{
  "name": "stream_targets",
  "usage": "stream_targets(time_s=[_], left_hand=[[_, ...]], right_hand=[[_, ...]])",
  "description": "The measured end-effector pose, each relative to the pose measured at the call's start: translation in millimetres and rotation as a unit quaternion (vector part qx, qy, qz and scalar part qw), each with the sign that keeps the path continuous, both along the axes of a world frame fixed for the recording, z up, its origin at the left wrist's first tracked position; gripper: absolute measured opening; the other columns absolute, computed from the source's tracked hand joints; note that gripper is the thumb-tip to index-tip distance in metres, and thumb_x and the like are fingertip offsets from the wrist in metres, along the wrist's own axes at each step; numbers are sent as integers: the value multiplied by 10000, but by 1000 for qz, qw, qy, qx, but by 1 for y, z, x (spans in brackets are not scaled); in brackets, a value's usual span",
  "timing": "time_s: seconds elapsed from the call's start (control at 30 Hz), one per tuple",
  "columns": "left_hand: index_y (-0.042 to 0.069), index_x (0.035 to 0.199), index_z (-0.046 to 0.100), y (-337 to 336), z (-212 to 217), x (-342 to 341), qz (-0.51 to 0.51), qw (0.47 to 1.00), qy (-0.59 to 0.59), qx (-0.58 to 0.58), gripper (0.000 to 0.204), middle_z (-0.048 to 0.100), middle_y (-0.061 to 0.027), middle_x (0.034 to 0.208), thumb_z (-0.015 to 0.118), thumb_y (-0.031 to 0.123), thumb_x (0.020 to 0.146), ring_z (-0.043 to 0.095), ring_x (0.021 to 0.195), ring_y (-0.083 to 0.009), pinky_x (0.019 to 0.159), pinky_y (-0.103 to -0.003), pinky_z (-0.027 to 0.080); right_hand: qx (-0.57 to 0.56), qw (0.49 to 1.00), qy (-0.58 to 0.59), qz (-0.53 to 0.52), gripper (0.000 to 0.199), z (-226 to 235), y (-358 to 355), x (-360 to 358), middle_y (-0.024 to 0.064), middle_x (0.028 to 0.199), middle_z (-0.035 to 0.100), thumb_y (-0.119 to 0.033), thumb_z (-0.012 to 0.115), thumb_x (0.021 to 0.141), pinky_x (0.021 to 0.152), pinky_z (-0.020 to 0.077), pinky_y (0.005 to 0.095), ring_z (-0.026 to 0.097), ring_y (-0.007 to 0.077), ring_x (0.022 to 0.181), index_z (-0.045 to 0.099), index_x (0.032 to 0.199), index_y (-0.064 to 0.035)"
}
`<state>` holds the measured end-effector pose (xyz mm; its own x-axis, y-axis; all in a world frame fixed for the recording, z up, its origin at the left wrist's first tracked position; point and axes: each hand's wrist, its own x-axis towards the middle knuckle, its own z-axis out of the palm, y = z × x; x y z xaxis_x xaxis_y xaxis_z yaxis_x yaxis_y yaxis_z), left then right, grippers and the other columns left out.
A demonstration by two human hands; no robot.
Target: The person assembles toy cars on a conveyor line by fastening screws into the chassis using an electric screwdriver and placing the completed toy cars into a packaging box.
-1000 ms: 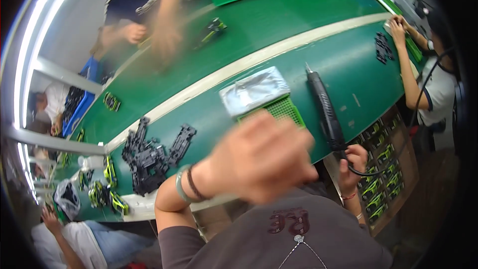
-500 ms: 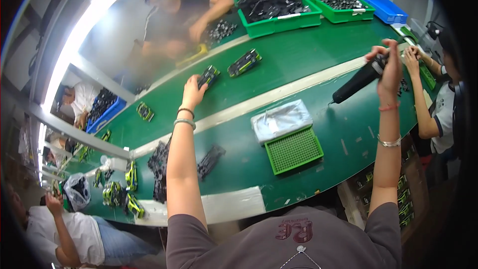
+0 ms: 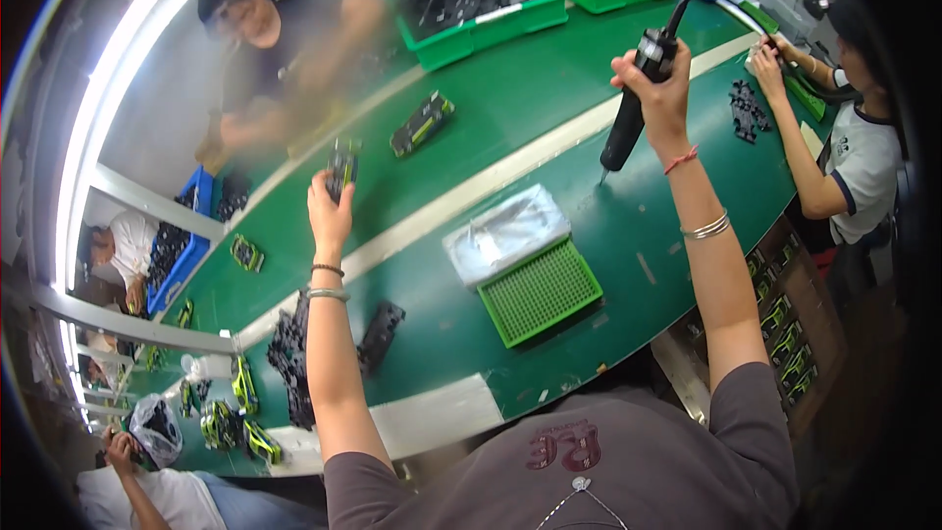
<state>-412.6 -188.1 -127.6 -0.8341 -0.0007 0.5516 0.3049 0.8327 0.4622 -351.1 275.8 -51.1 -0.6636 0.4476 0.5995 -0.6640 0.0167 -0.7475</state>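
Our left hand (image 3: pixel 331 216) is gripping a boxy black-and-green toy-car chassis (image 3: pixel 342 167) near the far edge of the smooth green surface (image 3: pixel 628 255); our right hand (image 3: pixel 663 103) is clasping a tapered electric screwdriver (image 3: pixel 624 132), bit downward; a gridded plastic tray (image 3: pixel 540 294) is lying toward the near edge.

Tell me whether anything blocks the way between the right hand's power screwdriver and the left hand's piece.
Nothing visible blocks it: between the power screwdriver in the right hand and the black-and-green piece in the left hand, only the pale strip crosses the work surface.
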Motion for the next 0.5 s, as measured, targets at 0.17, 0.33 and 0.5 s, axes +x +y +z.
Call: stream_targets(time_s=[0.17, 0.33, 0.5], left_hand=[[35, 1104, 532, 88, 42, 82, -200, 978, -63, 20, 406, 559, -164, 1013, 681, 136, 740, 550, 931, -329, 826, -375, 450], [65, 1118, 531, 143, 42, 140, -297, 950, -67, -69, 417, 521, -155, 1043, 682, 131, 735, 537, 925, -338, 785, -378, 461], [105, 1098, 535, 150, 19, 144, -271, 954, -66, -111, 406, 516, -166, 1040, 686, 162, 725, 530, 932, -335, 802, -403, 452]], right_hand=[[41, 997, -41, 51, 467, -15, -14, 9, 79, 842, 572, -60, 739, 728, 589, 529, 261, 603, 142, 630, 361, 1002, -36], [25, 997, -33, 59, 447, -41, -26, 17, 77, 834, 590, -96, 756, 726, 586, 532, 263, 629, 144, 684, 406, 999, -40], [3, 996, -35, 79, 382, -52, -32, 23, 56, 805, 611, -181, 750, 754, 598, 506, 249, 626, 134, 706, 476, 970, -26]])
